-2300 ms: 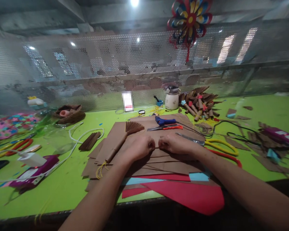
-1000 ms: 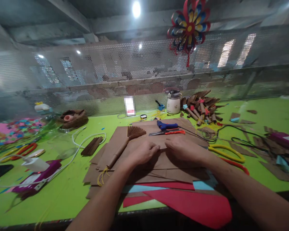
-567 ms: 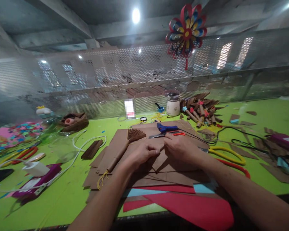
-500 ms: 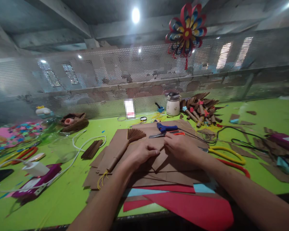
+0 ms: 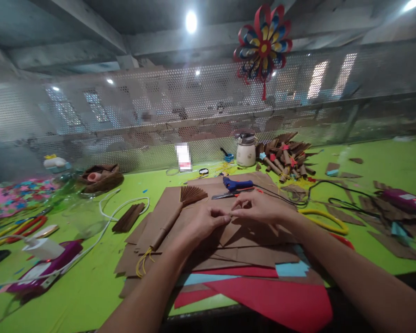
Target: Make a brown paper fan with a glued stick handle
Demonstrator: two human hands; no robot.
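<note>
My left hand [image 5: 203, 222] and my right hand [image 5: 260, 209] meet fingertip to fingertip over a stack of brown paper sheets [image 5: 249, 240] on the green table [image 5: 90, 273]. Both pinch the top brown sheet [image 5: 244, 230] at its upper edge, near a fold. Their fingers are curled and pressed together. A finished brown paper fan with a rolled handle and yellow tassel [image 5: 173, 215] lies just left of my left hand. Red paper [image 5: 273, 298] and blue paper [image 5: 287, 269] lie under the brown stack near the table's front edge.
A blue glue gun [image 5: 236, 184] and a knife lie behind my hands. Yellow and red scissors [image 5: 324, 221] sit to the right. A pile of finished fans [image 5: 286, 155], a white jar [image 5: 246, 150], cables, a purple device [image 5: 45, 268] and a hanging pinwheel [image 5: 263, 46] surround the spot.
My hands pressed flat on the brown sheet, then moved up the sheet. Now both pinch its upper edge with the fingertips together. The camera has shifted slightly.
</note>
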